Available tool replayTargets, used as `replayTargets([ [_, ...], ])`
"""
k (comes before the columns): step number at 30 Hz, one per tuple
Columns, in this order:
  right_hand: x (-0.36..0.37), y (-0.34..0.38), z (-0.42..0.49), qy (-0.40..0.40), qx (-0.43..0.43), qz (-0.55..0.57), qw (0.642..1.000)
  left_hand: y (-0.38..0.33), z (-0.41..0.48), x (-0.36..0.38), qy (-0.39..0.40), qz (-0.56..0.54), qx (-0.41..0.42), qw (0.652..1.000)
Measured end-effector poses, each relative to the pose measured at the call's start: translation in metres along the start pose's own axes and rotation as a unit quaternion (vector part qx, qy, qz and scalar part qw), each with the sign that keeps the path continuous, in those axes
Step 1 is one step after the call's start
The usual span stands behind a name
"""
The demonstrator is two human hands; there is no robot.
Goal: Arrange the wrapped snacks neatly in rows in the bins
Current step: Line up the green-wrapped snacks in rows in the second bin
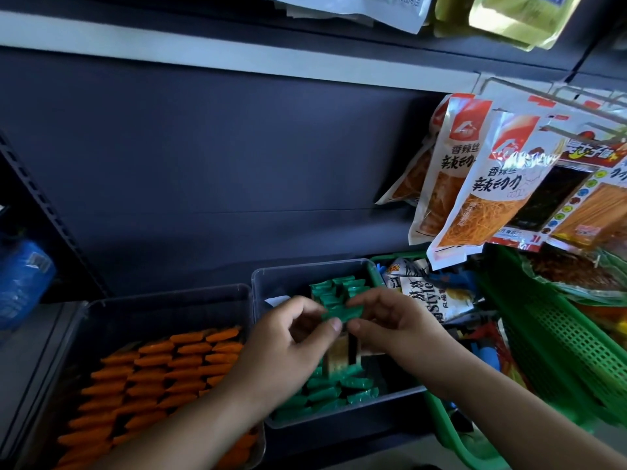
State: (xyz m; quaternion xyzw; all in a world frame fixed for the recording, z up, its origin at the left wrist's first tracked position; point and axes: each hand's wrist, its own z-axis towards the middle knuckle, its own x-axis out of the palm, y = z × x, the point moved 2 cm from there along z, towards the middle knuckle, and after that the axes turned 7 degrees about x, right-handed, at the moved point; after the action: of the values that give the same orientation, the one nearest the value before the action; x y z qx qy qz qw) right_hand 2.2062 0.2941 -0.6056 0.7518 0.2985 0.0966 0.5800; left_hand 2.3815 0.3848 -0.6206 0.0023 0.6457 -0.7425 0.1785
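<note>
The single view sits on the person's head and faces forward and steeply down at a shop shelf, whose dark back panel (237,157) fills the upper half. Both forearms enter from the bottom edge. The left hand (288,344) and right hand (393,327) meet just below the frame's middle, close to the lens, pinching a green snack (342,313). The clear bins (163,299) lie near, low and left. Hanging packets (475,184) crowd the upper right. The wide lens slants the shelf rail (203,50).
</note>
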Motion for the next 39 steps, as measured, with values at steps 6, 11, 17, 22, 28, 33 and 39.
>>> replayTargets([
  [6,0.002,0.002,-0.001,0.007,-0.007,-0.031,0.999,0.002,0.006,-0.006,0.017,-0.017,-0.016,1.000],
  [11,-0.005,0.009,0.002,-0.051,-0.009,0.053,0.997,0.012,-0.003,0.006,0.114,0.020,-0.060,0.991],
  [17,-0.005,0.006,0.000,-0.063,0.009,0.083,0.995,0.020,-0.001,0.007,0.094,0.098,-0.031,0.990],
  [22,-0.003,0.002,-0.004,-0.088,0.034,0.066,0.993,0.015,-0.003,0.010,0.052,0.180,0.022,0.982],
  [28,-0.009,0.000,-0.012,-0.022,-0.008,0.009,1.000,0.012,0.004,0.023,0.063,0.146,0.013,0.987],
  [33,-0.025,-0.006,-0.005,-0.023,-0.026,-0.034,0.999,0.015,0.014,0.031,0.146,0.032,-0.002,0.989],
  [39,-0.039,-0.052,0.042,-0.063,0.017,-0.200,0.978,0.050,0.018,0.021,0.134,0.154,-0.083,0.975],
])
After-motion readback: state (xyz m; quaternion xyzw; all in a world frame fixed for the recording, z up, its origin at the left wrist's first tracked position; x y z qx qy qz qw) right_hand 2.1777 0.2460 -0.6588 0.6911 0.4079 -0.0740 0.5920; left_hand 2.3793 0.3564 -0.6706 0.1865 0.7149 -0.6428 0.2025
